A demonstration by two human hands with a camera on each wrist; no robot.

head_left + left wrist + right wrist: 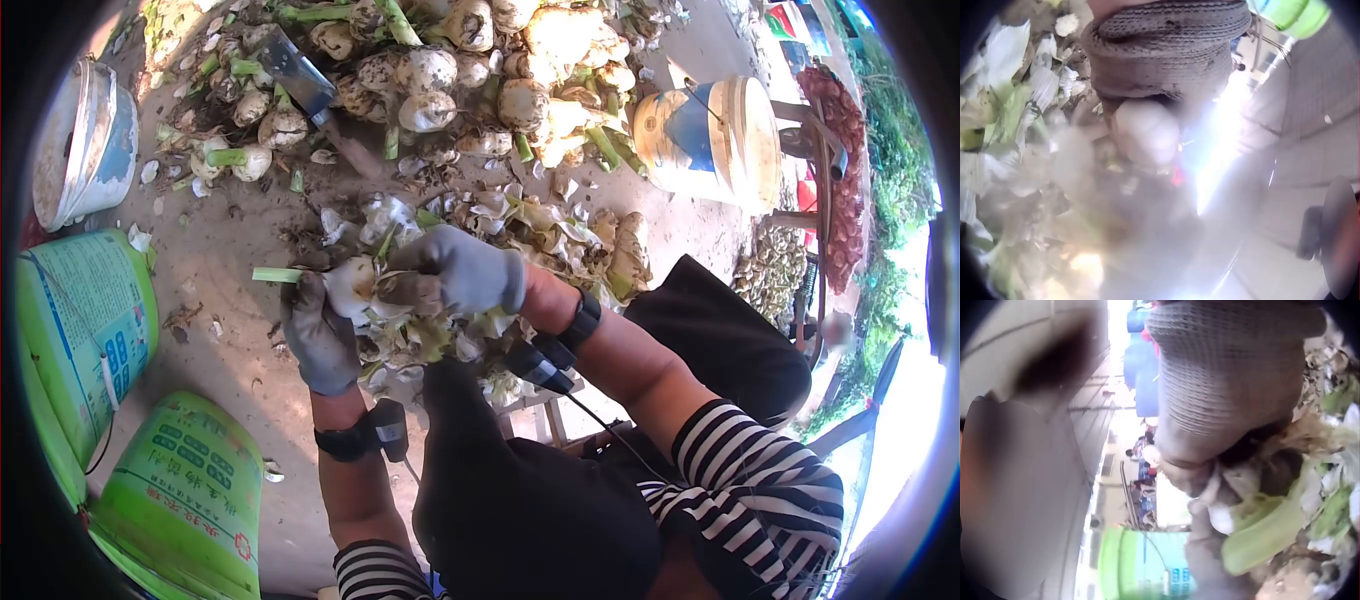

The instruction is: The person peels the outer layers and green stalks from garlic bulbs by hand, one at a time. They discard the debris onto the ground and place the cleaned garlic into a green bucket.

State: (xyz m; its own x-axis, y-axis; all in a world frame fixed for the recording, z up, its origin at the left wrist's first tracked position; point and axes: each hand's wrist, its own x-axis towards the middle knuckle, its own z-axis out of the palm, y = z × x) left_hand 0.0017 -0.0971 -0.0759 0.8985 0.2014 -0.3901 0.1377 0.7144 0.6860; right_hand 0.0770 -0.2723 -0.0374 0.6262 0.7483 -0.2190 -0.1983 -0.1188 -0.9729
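Observation:
A pale bulb [350,288] with a cut green stem [276,274] pointing left is between the two gloved hands. The left hand [322,335] grips it from below and the left. In the left wrist view the grey-brown glove [1169,53] curls round the white bulb [1147,130]. The right hand [460,268] pinches leafy skin at the bulb's right side. In the right wrist view the knitted glove [1225,381] has its fingers bent on papery skin, beside a pale green stalk [1266,540]. Glare and blur hide the left fingertips.
Peeled skins [510,215] pile under and beyond the hands. A heap of bulbs [425,72] lies at the back, with a broad blade [298,75] on it. Buckets [700,140] stand right and left [112,145]; green containers [185,490] stand at lower left.

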